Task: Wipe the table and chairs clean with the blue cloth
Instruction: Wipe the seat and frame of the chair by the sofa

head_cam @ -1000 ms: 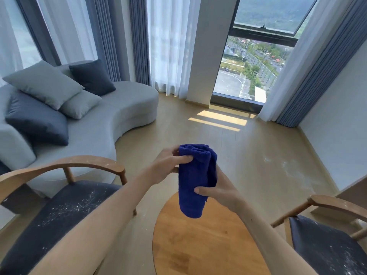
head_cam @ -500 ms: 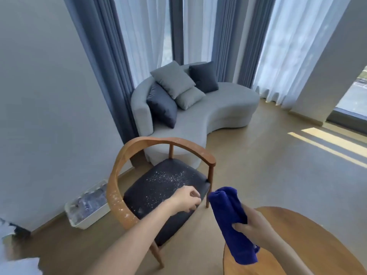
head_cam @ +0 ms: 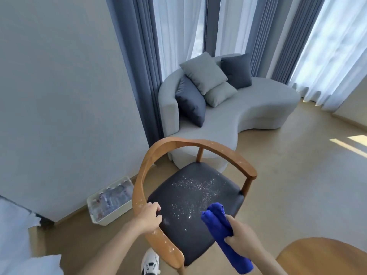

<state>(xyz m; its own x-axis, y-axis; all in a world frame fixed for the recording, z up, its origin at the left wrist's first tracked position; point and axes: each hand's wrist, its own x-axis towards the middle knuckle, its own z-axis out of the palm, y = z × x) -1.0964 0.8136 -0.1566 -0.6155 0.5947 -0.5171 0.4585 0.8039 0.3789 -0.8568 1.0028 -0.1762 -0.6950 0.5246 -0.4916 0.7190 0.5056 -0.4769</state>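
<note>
Indoors, left hand (head_cam: 149, 214) gripping curved wooden chair armrest (head_cam: 139, 187), right hand (head_cam: 241, 238) clutching rolled blue cloth (head_cam: 216, 221) over crumb-speckled dark seat (head_cam: 190, 197).

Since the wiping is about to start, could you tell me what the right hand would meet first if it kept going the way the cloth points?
Probably the chair's speckled dark seat: the right hand aims the blue cloth there, though height above it is unclear.

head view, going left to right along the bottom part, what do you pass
white box of bottles → left hand gripping the chair's wooden armrest → dusty dark seat → blue cloth → right hand holding it → round wooden table
</note>
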